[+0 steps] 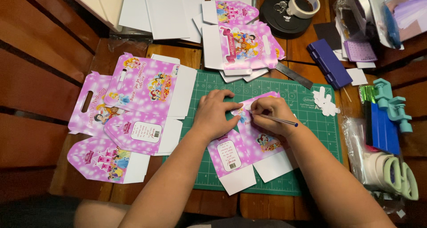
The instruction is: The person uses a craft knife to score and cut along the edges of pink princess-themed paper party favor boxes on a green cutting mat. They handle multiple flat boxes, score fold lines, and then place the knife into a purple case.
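Here, left hand [213, 114] flat on glossy pink card box [249, 143]; right hand [271, 114] grip clamped on thin pen [278, 120]

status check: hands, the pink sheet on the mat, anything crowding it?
Left hand pressing flat pink box sheet on green cutting mat. Right hand holding pen-like tool, tip on sheet. Pink stack left, apart.

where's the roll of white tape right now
In the head view the roll of white tape sits at the top right of the wooden table, resting on a round black disc, just above the blue case.
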